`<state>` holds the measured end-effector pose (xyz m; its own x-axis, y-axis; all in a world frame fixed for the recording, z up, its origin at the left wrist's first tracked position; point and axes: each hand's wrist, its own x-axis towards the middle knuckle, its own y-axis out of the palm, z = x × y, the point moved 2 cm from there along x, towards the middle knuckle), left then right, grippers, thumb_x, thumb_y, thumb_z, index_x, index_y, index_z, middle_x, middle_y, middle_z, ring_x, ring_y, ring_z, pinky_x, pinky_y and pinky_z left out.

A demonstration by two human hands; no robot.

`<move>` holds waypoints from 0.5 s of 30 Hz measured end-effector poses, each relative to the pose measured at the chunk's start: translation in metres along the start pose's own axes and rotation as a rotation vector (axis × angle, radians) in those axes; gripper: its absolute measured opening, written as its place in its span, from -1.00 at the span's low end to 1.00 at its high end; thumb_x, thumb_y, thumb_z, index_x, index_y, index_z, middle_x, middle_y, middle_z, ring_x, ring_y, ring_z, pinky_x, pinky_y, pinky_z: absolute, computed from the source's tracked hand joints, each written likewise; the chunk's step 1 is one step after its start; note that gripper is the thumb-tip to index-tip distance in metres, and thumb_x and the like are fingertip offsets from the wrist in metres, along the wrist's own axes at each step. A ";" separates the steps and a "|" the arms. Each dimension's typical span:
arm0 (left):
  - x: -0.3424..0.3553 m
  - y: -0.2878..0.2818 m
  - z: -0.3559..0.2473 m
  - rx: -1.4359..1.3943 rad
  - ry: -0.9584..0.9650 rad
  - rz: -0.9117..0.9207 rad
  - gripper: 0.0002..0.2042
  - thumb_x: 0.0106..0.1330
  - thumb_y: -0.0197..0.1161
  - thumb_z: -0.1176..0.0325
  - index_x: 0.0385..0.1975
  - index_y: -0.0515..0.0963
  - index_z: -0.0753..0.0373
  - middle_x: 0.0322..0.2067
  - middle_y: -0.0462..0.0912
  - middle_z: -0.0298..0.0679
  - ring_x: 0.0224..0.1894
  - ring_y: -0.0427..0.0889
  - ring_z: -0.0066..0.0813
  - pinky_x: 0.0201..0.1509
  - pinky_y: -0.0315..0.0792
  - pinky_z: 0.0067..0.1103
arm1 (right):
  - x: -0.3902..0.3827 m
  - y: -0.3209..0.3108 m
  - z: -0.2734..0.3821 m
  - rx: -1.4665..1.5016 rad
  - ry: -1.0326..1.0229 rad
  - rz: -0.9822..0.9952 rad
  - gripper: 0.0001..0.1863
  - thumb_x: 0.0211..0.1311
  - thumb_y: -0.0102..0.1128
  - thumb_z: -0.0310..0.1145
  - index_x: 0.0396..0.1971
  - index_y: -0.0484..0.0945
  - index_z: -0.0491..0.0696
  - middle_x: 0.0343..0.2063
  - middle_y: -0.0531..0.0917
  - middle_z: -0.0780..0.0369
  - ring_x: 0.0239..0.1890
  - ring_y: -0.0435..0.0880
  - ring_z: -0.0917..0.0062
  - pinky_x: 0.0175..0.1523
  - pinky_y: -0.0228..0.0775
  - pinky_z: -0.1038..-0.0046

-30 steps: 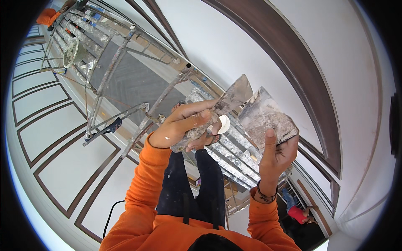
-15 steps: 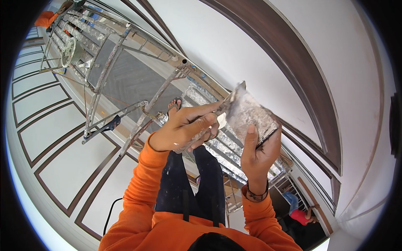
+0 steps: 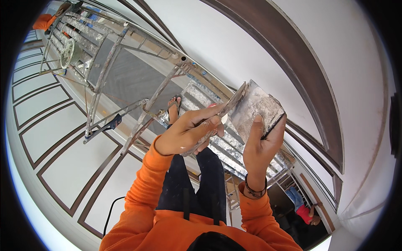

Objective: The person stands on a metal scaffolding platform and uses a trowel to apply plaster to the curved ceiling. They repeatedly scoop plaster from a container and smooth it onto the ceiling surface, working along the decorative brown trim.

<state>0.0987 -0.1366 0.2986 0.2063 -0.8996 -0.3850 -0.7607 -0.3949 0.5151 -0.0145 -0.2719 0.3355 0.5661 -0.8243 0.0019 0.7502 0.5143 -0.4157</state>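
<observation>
My left hand [image 3: 184,130] is closed round a putty knife [image 3: 235,100] caked with dried plaster, its blade pointing up and to the right. In my right hand [image 3: 256,152] is a wide, flat filling blade [image 3: 258,106], its face smeared with grey-white filler. The right thumb presses on that face while the fingers lie behind it. The knife's blade stands right beside the left edge of the filling blade; whether the two touch I cannot tell. White filler shows by the left fingertips.
I stand in sandals on a paint-spattered scaffold platform [image 3: 224,144]. Metal scaffold tubes [image 3: 109,62] cross to the left, with a bucket [image 3: 70,53] farther off. A white wall with a dark arched trim [image 3: 289,46] is close on the right. Two other people are at the far left and lower right.
Both hands have moved slightly to the right with their tools. The putty knife has swung more edge-on, baring more of the filling blade's face.
</observation>
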 end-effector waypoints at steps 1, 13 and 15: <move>0.001 0.000 0.000 0.014 -0.022 -0.011 -0.54 0.53 -0.11 0.34 0.36 0.14 0.36 -0.35 0.61 -0.20 -0.73 0.39 -0.63 -0.67 0.34 -0.71 | 0.000 0.004 0.003 -0.008 -0.023 0.014 -0.65 0.33 -0.02 -0.48 0.06 0.34 -0.31 -0.19 0.60 0.08 -0.19 0.58 0.52 -0.05 0.41 0.50; -0.008 -0.053 0.035 -0.096 -0.155 -0.353 -0.68 0.51 -0.15 0.29 -0.03 0.44 0.41 -0.41 0.60 -0.21 -0.74 0.40 -0.62 -0.69 0.29 -0.72 | -0.003 -0.012 -0.102 0.414 0.362 0.144 -0.53 0.31 0.20 -0.38 0.15 0.34 -0.23 -0.05 0.57 0.20 -0.09 0.53 0.60 0.05 0.37 0.54; 0.000 -0.080 0.058 0.026 -0.142 -0.375 -0.68 0.52 -0.22 0.26 -0.17 0.44 0.39 -0.45 0.58 -0.21 -0.70 0.41 -0.65 -0.62 0.31 -0.71 | -0.008 -0.013 -0.131 0.460 0.444 0.132 -0.52 0.29 0.22 -0.39 0.14 0.35 -0.22 -0.05 0.58 0.20 -0.08 0.54 0.61 0.06 0.37 0.54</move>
<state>0.1245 -0.0945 0.2129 0.3870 -0.6584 -0.6456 -0.6644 -0.6846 0.2999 -0.0732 -0.3030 0.2217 0.5421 -0.7160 -0.4398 0.8096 0.5853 0.0452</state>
